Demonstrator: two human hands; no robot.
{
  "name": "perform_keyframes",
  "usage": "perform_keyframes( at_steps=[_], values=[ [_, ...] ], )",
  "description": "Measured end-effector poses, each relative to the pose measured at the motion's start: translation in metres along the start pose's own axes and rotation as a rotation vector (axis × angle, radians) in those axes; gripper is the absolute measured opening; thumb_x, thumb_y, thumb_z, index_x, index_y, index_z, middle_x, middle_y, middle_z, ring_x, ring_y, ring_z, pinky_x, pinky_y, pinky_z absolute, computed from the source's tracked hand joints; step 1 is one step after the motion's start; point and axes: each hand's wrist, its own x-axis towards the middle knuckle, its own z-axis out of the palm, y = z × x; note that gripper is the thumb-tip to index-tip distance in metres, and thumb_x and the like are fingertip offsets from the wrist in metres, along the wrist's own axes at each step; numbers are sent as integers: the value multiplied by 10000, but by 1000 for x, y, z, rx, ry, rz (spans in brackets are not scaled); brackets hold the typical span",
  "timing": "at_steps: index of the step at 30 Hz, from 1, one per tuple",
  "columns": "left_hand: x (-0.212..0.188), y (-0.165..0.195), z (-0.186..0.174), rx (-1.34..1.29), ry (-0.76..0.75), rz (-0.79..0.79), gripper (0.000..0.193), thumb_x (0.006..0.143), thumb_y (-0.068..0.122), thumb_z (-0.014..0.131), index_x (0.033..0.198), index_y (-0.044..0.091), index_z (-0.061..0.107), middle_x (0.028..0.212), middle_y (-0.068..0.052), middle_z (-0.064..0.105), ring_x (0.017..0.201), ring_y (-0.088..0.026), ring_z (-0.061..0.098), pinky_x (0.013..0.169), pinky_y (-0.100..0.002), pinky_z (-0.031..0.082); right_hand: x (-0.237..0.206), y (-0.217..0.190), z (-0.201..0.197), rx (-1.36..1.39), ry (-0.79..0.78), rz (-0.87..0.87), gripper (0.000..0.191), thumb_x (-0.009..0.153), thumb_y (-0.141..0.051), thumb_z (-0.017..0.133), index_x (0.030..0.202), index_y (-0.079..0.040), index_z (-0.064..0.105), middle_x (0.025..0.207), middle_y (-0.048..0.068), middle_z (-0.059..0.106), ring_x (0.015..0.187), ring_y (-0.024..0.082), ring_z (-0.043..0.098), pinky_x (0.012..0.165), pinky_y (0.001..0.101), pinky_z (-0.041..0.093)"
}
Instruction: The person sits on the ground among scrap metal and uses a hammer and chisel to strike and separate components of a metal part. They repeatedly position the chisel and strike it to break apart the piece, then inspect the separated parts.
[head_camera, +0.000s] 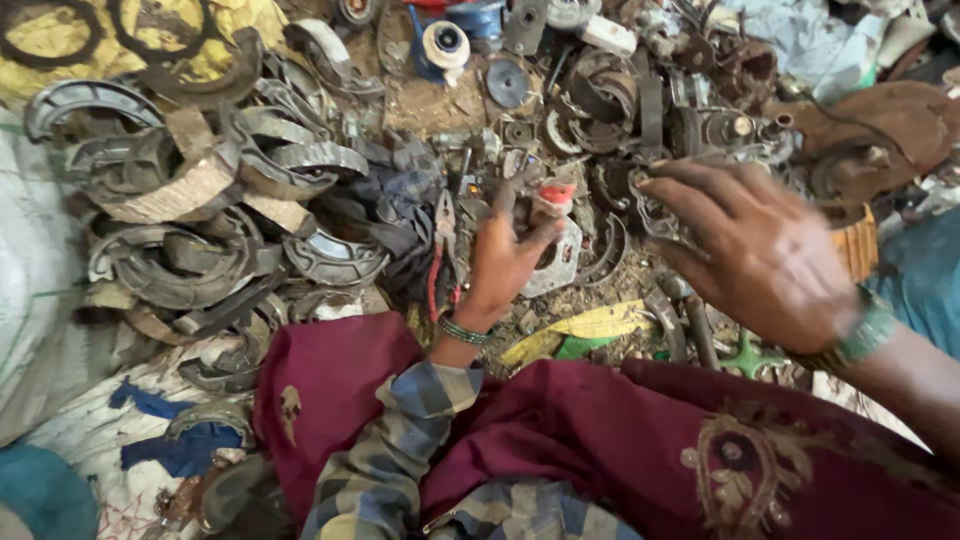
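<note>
My left hand (497, 268), in a checked sleeve with a green bangle at the wrist, reaches out over a heap of scrap metal. It is shut on a small metal part with a red cap (553, 194). A flat grey metal plate (560, 265) lies just behind its thumb. My right hand (765, 255), also wearing green bangles, hovers to the right with its fingers spread and pointing left. It is blurred and holds nothing. Its fingertips are close to dark round parts (625, 190) in the heap.
Curved brake shoes (200, 200) are piled on the left beside a white sack (35, 290). Red-handled pliers (440, 255) lie left of my left hand. A blue and white spool (445, 42) sits at the top. A maroon embroidered cloth (620, 440) covers my lap.
</note>
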Motion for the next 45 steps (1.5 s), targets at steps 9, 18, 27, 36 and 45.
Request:
perform_keyframes(
  at_steps=[9,18,27,36,45],
  values=[
    [-24,25,23,245,-134,418,644,826,54,862,1394,96,563,1328,-124,691,1202,-232,712,1004,-351,611,-33,34,68,625,-61,184,824,781,-237,827,1493,-47,460,1379,218,615,1093,304,710,885,402,603],
    [-35,5,29,239,-172,542,544,929,-43,759,1417,99,565,1480,-116,546,1278,-275,664,1020,-336,582,-49,19,110,707,3,238,722,743,-162,869,1374,-34,542,1233,155,701,1063,268,716,852,385,590],
    [-23,24,19,294,87,505,396,953,22,778,1301,90,601,1308,-85,648,1157,-223,689,969,-329,609,-74,22,171,574,385,271,618,746,-114,893,1275,-49,581,1327,120,648,1115,250,679,905,364,598],
    [-9,3,9,242,185,158,330,964,51,732,1278,40,631,1274,-113,686,1114,-234,681,955,-333,547,-95,3,284,301,202,-31,606,694,-107,857,1259,-39,649,1320,112,659,1192,314,644,969,472,547],
    [-10,-15,11,324,95,96,340,912,106,772,1218,41,638,1233,-127,662,1110,-291,681,972,-380,540,-103,-12,290,405,209,60,465,837,-133,798,1267,-53,642,1303,122,651,1168,323,639,960,432,546]
  ],
)
